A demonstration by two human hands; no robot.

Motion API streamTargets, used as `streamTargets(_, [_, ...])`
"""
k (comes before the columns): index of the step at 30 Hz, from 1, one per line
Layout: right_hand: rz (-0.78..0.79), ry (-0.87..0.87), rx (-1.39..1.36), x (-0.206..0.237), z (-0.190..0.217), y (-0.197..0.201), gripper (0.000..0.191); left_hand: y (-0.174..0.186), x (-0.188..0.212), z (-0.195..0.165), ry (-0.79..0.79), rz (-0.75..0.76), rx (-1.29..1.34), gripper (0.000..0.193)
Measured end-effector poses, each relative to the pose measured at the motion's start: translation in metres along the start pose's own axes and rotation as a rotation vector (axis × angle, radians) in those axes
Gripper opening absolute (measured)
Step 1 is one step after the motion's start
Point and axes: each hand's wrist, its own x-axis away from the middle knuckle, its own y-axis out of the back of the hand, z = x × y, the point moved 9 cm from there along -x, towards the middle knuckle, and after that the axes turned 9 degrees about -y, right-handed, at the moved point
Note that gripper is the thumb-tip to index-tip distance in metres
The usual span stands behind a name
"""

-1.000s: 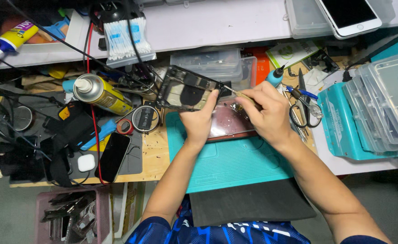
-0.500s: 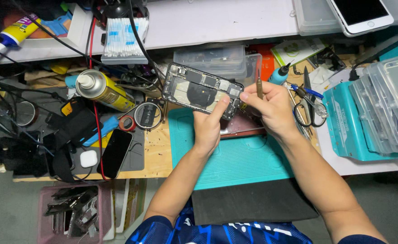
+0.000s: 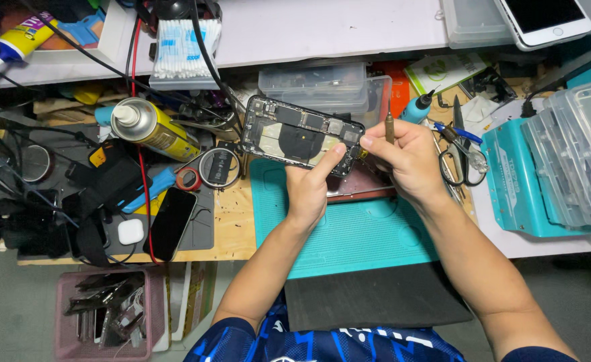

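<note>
**Opened phone held above the teal mat**

Opened smartphone chassis (image 3: 301, 135), a black rounded rectangle with its circuit boards and a dark round coil exposed, is lifted above the far edge of the teal rubber work mat (image 3: 349, 231). Its long axis runs left to right, dipping slightly toward the right, with the open side facing the camera. The left hand (image 3: 309, 184) grasps it from below, thumb pressed on the lower right edge. The right hand (image 3: 409, 157) is clenched around a thin metal-tipped screwdriver (image 3: 389, 127), which stands nearly upright just beside the chassis's right end.

To the left lies a yellow spray can (image 3: 149, 127) with a silver top, tilted, its cap end pointing up-left. A clear packet of white cotton swabs (image 3: 178, 50) with blue marks stands on the white shelf (image 3: 322, 30). A yellow glue tube (image 3: 14, 37) lies at the shelf's left end. Stacked clear plastic boxes (image 3: 322, 87) sit behind the chassis; a teal box (image 3: 517, 181) stands at right.
</note>
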Motion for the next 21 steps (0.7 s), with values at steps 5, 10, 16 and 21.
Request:
streamTargets(5, [0.0, -0.019, 0.001, 0.001, 0.0, 0.001, 0.005, 0.004, 0.002, 0.007, 0.001, 0.025, 0.014, 0.023])
streamTargets(10, [-0.031, 0.013, 0.032, 0.001, 0.005, 0.0, 0.005, 0.006, 0.003, 0.007, -0.038, 0.051, -0.04, 0.025])
streamTargets(16, [-0.08, 0.08, 0.183, 0.004, 0.015, -0.007, 0.01, -0.002, 0.007, -0.01, -0.174, 0.12, -0.268, 0.019])
streamTargets(21, [-0.103, 0.105, 0.3, 0.005, 0.023, -0.015, 0.012, -0.013, 0.01, -0.025, -0.307, 0.164, -0.422, 0.016])
